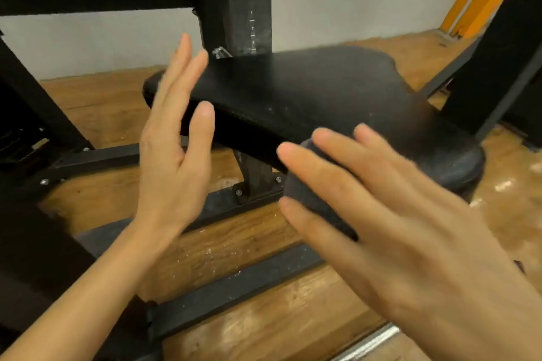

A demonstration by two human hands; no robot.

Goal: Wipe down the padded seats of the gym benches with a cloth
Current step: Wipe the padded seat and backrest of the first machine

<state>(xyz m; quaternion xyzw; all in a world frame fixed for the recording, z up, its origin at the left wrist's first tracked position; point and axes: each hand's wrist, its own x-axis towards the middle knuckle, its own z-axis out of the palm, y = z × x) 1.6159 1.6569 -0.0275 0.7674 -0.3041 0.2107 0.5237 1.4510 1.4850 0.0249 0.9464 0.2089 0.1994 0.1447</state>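
Observation:
A black padded seat [308,88] of a gym machine fills the middle of the view, tilted, with light specks on its surface. My left hand [173,149] is raised in front of the seat's left end, fingers straight and apart, holding nothing. My right hand [390,214] is spread flat near the seat's front edge, and a dark grey cloth [305,193] is bunched under its palm and fingers. Most of the cloth is hidden by the hand.
A black upright post [240,3] rises behind the seat. Black frame bars [234,281] run across the wooden floor [96,102] below my hands. A thick black frame leg [498,53] slants at the right. A chrome bar [369,343] lies at the bottom edge.

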